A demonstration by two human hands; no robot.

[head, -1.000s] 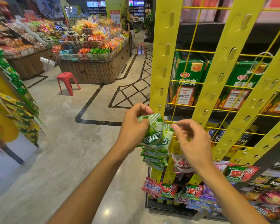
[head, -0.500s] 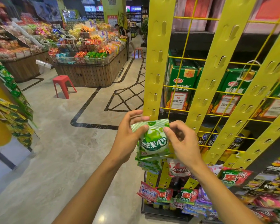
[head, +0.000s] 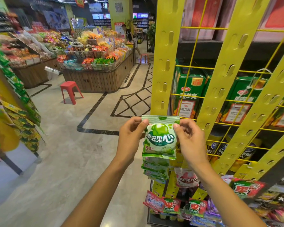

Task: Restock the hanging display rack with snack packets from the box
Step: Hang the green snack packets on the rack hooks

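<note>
A green snack packet (head: 160, 138) hangs flat and upright in front of the leftmost yellow hanging strip (head: 165, 54) of the display rack. My left hand (head: 131, 136) pinches its top left corner and my right hand (head: 189, 140) pinches its top right corner. Below it, several more green packets (head: 155, 169) hang on the same strip. A pink packet (head: 186, 178) hangs on the neighbouring strip (head: 226, 69). Red and green packets (head: 195, 207) hang lower down. The box is not in view.
Behind the yellow wire grid (head: 195, 66) stand green drink cartons (head: 189, 94) and dark cans (head: 215, 146). A red stool (head: 70, 91) stands on the tiled floor to the left, before a wooden snack island (head: 97, 79). Another hanging display (head: 15, 112) lines the left edge.
The packet was turned from tilted in my left hand to flat and upright, held by both hands at its top corners, and raised a little against the strip.
</note>
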